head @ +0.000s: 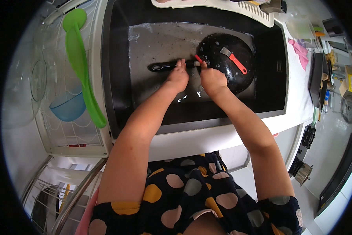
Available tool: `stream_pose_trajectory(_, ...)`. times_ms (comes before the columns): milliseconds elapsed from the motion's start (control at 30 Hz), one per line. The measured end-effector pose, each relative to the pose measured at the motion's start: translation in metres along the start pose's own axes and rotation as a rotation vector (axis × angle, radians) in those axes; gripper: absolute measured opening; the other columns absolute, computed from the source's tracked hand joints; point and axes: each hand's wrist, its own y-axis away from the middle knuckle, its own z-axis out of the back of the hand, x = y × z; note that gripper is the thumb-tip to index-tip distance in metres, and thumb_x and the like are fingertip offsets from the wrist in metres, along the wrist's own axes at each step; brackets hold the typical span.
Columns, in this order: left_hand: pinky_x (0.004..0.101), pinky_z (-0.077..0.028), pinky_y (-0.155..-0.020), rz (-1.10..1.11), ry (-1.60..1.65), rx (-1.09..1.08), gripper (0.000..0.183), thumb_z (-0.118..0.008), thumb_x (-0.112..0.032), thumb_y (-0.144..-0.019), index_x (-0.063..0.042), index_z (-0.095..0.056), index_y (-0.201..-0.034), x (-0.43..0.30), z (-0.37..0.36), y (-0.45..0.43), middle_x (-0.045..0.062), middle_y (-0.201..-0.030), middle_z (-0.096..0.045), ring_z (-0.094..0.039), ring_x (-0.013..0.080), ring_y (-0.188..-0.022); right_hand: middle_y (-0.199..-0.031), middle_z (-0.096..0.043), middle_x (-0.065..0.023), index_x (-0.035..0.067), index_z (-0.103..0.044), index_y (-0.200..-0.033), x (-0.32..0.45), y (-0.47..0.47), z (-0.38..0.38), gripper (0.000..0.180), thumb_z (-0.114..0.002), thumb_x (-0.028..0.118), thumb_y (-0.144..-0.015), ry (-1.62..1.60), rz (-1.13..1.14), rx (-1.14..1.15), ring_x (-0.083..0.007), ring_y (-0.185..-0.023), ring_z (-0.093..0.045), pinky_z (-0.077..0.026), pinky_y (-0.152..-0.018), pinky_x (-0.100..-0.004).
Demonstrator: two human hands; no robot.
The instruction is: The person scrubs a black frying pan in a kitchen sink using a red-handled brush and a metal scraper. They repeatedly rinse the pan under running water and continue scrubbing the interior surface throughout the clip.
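A black frying pan (237,44) lies upside down in the dark sink (152,38), wet, with bits of foam on its base. My left hand (178,77) grips the pan's black handle (161,67) around its middle. In my right hand (212,77) is a small red tool (198,58), held against the place where the handle meets the pan; its working end is hidden. A scraper with a red handle and a flat metal blade (234,60) rests on the pan's upturned base.
Left of the sink, a dish rack (104,138) holds a long green utensil (79,55) and a blue translucent bowl (68,107). A white slotted tray (252,13) spans the sink's far edge. On the right counter lies a pink cloth (300,54).
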Motion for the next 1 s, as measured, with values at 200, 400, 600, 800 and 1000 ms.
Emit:
stream_pose_trajectory(200,0.0321,-0.024,-0.107,0.008,-0.044,0.059,0.055,-0.045,0.002,-0.077,0.016,-0.030,-0.127,0.006,-0.009,0.003,0.024,-0.142,-0.019,-0.024,0.0337,-0.131,-0.070,-0.063,-0.0191,0.002,-0.035,-0.131,-0.013,0.042,0.001,0.054,-0.047,0.007,-0.078,0.077,0.100,-0.025,-0.0333,-0.063,-0.064,-0.053,-0.057,-0.0420)
stream_pose_trajectory(400,0.0321,-0.025,-0.107,-0.007,-0.039,0.043,0.057,-0.046,0.003,-0.076,0.017,-0.027,-0.128,0.005,-0.005,0.004,0.024,-0.141,-0.021,-0.027,0.0330,-0.130,-0.073,-0.064,-0.0168,0.003,-0.032,-0.132,-0.002,0.023,0.001,0.054,-0.047,0.007,-0.080,0.103,0.072,0.016,-0.0313,-0.064,-0.064,-0.053,-0.058,-0.0396)
stream_pose_trajectory(600,0.0327,-0.024,-0.107,-0.036,-0.083,0.079,0.063,-0.051,0.000,-0.073,0.015,-0.027,-0.129,0.001,-0.004,0.001,0.026,-0.141,-0.019,-0.026,0.0345,-0.130,-0.071,-0.064,-0.0160,0.004,-0.036,-0.131,-0.013,0.023,-0.002,0.051,-0.047,0.010,-0.082,0.122,0.095,-0.041,-0.0302,-0.062,-0.064,-0.053,-0.057,-0.0391)
stream_pose_trajectory(800,0.0328,-0.022,-0.108,-0.032,-0.036,0.057,0.067,-0.054,-0.001,-0.070,0.015,-0.027,-0.129,0.002,-0.015,0.002,0.027,-0.141,-0.019,-0.025,0.0351,-0.130,-0.074,-0.064,-0.0172,0.006,-0.034,-0.133,-0.013,0.046,0.013,0.055,-0.047,0.007,-0.080,0.133,0.085,0.030,-0.0296,-0.062,-0.065,-0.053,-0.058,-0.0402)
stream_pose_trajectory(1000,0.0329,-0.023,-0.107,-0.061,-0.092,0.087,0.066,-0.055,-0.002,-0.070,0.015,-0.029,-0.129,-0.008,0.002,-0.001,0.026,-0.141,-0.021,-0.026,0.0350,-0.130,-0.076,-0.064,-0.0164,0.006,-0.030,-0.135,-0.011,0.003,0.001,0.055,-0.044,0.006,-0.082,0.134,0.073,0.021,-0.0293,-0.064,-0.065,-0.052,-0.056,-0.0406)
